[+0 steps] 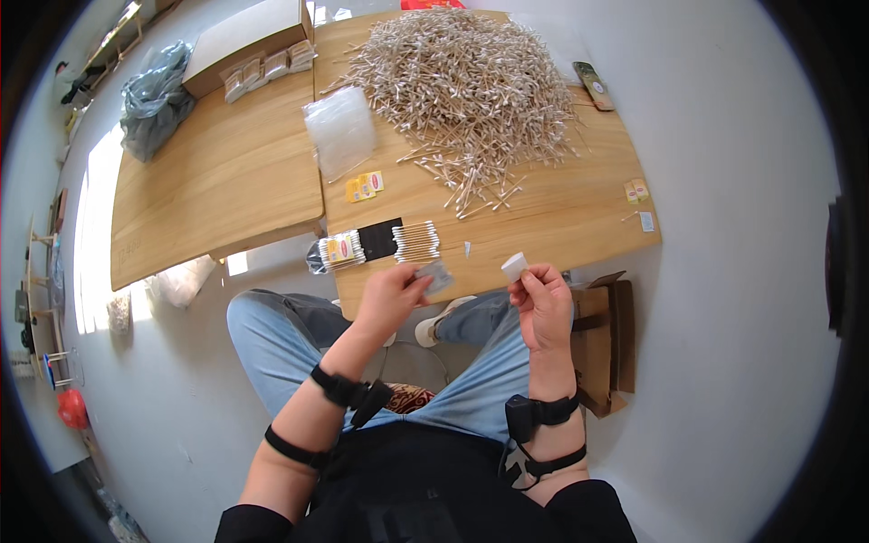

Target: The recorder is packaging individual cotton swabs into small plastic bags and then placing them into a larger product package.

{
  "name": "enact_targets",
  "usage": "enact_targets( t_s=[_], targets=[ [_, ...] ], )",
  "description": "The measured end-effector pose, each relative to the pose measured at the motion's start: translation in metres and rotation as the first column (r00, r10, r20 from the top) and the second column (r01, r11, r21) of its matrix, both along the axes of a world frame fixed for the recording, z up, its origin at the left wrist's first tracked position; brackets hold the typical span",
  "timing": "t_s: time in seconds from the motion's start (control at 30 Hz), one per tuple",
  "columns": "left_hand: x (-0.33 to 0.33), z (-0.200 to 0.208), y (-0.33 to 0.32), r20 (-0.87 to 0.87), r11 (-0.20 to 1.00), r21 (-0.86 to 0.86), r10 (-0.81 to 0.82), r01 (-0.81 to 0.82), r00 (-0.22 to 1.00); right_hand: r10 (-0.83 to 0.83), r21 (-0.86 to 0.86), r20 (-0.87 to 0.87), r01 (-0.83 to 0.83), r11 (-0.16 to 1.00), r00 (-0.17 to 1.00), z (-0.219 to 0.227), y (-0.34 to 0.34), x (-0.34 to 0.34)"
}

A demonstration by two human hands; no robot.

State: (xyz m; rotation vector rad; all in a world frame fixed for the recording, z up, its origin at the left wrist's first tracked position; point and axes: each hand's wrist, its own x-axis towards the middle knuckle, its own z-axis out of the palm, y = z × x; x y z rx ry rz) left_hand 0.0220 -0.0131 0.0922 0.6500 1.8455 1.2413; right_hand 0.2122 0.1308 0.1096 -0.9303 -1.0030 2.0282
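Over the table's near edge, my left hand [391, 297] pinches a small greyish see-through plastic bag [436, 278]. To its right, my right hand [544, 306] is closed on a small white piece [514, 266], whose kind I cannot make out. Just beyond the left hand lies a row of cotton swabs [416, 242] on the end of a black strip [380, 239]. At the strip's left end sits a bagged pack of cotton swabs [341, 250] with a yellow and red label. A tiny pale slip [467, 248] lies between the hands.
A large heap of cotton swabs [471, 81] covers the table's far part. Clear bags [339, 131], yellow cards [365, 186] and a phone-like object [594, 86] lie around it. Far left are a cardboard box [249, 45] and grey plastic bag [157, 100]; an open carton [608, 344] stands lower right.
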Motion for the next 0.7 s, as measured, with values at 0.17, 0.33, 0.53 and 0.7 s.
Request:
enact_targets(
  t_s=[0.17, 0.33, 0.53, 0.7],
  targets=[
    [0.010, -0.031, 0.079, -0.188, 0.970, -0.133, -0.225, 0.202, 0.956, -0.083, -0.051, 0.059, 0.086, 0.995, 0.995, -0.013, -0.001, 0.019],
    [0.016, -0.062, 0.086, -0.659, 0.995, 0.080, 0.010, 0.056, 0.752, -0.075, -0.091, 0.048, 0.079, 0.993, 0.996, -0.008, -0.009, 0.016],
    [-0.007, -0.022, 0.067, 0.645, 0.851, 0.136, 0.313, -0.508, 0.697, 0.004, -0.041, 0.025, -0.003, 0.999, 1.000, 0.015, -0.031, -0.010],
    [-0.065, -0.026, 0.026, 0.988, 0.607, -0.042, 0.143, -0.794, 0.058, 0.162, 0.018, -0.027, -0.161, 0.987, 0.986, 0.031, -0.069, -0.047]
  ],
)
